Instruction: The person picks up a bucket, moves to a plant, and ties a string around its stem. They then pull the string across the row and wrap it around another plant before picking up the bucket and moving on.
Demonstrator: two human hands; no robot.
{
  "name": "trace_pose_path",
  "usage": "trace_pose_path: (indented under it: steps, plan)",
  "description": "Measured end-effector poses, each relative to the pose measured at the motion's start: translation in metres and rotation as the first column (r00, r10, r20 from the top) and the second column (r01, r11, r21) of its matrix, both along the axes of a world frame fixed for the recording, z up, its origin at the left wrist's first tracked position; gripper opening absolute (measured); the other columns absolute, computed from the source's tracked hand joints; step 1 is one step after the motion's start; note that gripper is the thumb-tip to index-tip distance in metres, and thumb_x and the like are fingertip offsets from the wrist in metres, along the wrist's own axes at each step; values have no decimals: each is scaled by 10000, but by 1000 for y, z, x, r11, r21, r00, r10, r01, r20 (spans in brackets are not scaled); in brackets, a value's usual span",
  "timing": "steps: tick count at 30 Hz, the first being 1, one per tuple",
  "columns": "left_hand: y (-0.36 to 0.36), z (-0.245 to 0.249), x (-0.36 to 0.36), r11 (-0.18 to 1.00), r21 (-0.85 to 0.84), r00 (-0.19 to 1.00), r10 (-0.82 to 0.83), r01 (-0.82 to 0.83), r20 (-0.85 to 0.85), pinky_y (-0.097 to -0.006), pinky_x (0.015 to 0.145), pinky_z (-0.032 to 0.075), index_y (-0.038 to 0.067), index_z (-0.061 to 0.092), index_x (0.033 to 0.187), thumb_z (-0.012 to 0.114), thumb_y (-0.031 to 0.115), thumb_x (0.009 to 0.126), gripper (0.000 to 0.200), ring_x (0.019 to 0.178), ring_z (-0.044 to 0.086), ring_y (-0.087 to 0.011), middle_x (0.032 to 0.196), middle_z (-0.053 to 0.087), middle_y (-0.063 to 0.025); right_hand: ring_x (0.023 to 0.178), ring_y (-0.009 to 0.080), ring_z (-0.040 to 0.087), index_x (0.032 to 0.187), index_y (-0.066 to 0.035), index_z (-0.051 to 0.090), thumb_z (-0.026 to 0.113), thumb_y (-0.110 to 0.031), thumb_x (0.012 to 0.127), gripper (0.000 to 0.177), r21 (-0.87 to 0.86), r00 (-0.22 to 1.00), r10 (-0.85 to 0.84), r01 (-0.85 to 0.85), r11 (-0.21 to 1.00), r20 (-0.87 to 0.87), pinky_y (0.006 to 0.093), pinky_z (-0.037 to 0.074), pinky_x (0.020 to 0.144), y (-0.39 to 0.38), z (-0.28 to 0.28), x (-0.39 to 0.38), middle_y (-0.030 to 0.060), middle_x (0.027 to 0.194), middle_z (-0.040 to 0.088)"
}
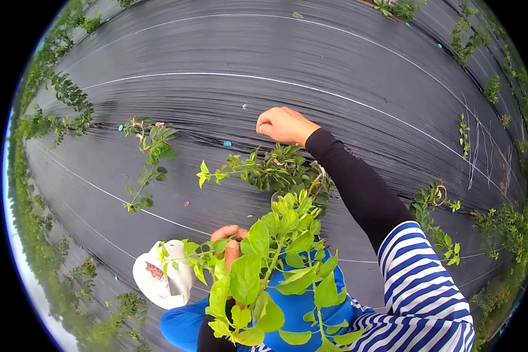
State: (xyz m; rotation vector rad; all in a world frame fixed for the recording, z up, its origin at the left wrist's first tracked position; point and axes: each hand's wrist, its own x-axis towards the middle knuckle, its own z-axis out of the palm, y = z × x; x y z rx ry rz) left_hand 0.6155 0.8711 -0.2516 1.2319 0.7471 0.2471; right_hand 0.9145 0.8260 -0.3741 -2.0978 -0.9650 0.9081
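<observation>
My left hand (pixel 230 239) is closed around the stems of a bunch of leafy green shoots (pixel 246 278), with the thumb up. The bright leaves hide most of its palm and spread over my lap. My right hand (pixel 284 124) is stretched out above the black ground sheet, its fingers curled together; what they hold, if anything, is hidden. Just below that hand grows a low leafy plant (pixel 281 167), rooted at the sheet. A white plastic container (pixel 164 274) with a reddish patch stands left of my left hand.
Black ground sheet (pixel 205 47) with thin white lines covers the ground. More plants grow in rows, one vine (pixel 152 152) to the left and another (pixel 431 214) to the right. A small teal marker (pixel 227 144) lies near the middle plant.
</observation>
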Motion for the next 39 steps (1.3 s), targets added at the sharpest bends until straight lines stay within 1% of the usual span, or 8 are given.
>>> trace_pose_path:
  steps: [4, 5, 9, 18, 23, 28, 34, 39]
  plan:
    - [5, 3, 3, 980, 154, 992, -124, 127, -32, -317, 808, 465, 44, 430, 1174, 453, 134, 950, 242, 892, 547, -176, 947, 566, -104, 524, 103, 446, 876, -143, 714, 628, -279, 777, 190, -270, 901, 232, -342, 900, -367, 276, 365, 480, 15, -37, 28, -33, 650, 551]
    - [7, 2, -1, 991, 71, 993, -110, 113, -42, -334, 844, 457, 39, 435, 1163, 452, 119, 950, 229, 931, 553, -193, 965, 576, -113, 479, 69, 325, 870, -179, 720, 639, -287, 780, 162, -333, 844, 214, -409, 850, -491, 244, 264, 425, 18, -52, 29, -72, 590, 447]
    - [8, -8, -13, 993, -114, 999, -28, 25, -26, -350, 888, 437, 28, 442, 1153, 459, 104, 944, 223, 958, 560, -208, 990, 587, -128, 444, 72, 320, 997, -152, 679, 649, -195, 788, 215, -402, 683, 205, -616, 678, -701, 252, 256, 388, 28, -72, 26, -60, 585, 449]
    - [17, -10, -10, 983, 40, 983, -181, 181, -22, -354, 870, 453, 34, 403, 1162, 425, 111, 956, 221, 940, 566, -212, 987, 588, -140, 482, 110, 376, 1014, -215, 692, 683, -250, 715, 301, -376, 603, 406, -773, 511, -687, 310, 343, 464, 42, -78, 19, -25, 611, 510]
    - [19, -14, -11, 986, 44, 987, -161, 162, -26, -352, 866, 454, 35, 398, 1170, 418, 132, 962, 230, 925, 563, -217, 993, 580, -144, 456, 93, 321, 1109, -173, 656, 681, -214, 771, 341, -323, 670, 403, -690, 647, -623, 264, 309, 422, 37, -62, 17, -40, 597, 461]
    - [19, -18, -14, 985, 59, 986, -165, 165, 4, -351, 866, 450, 32, 408, 1169, 425, 145, 964, 236, 927, 564, -217, 987, 588, -142, 616, 166, 512, 1170, -164, 632, 701, -262, 748, 439, -401, 640, 605, -768, 499, -474, 338, 439, 559, 47, -70, 12, 31, 862, 628]
    - [19, -17, -15, 968, 136, 978, -209, 210, -17, -360, 871, 450, 27, 407, 1173, 432, 170, 966, 252, 938, 564, -226, 990, 590, -149, 820, 209, 605, 1236, -174, 586, 705, -303, 753, 514, -455, 557, 693, -817, 356, -459, 357, 490, 693, 56, -76, 7, 63, 1119, 629]
    - [17, -15, -14, 990, -19, 989, -143, 142, -33, -395, 885, 458, 37, 393, 1165, 434, 174, 962, 248, 946, 561, -240, 983, 576, -150, 912, 220, 613, 1260, -187, 566, 703, -325, 765, 532, -428, 551, 707, -823, 374, -442, 357, 494, 747, 52, -60, 7, 64, 1204, 596]
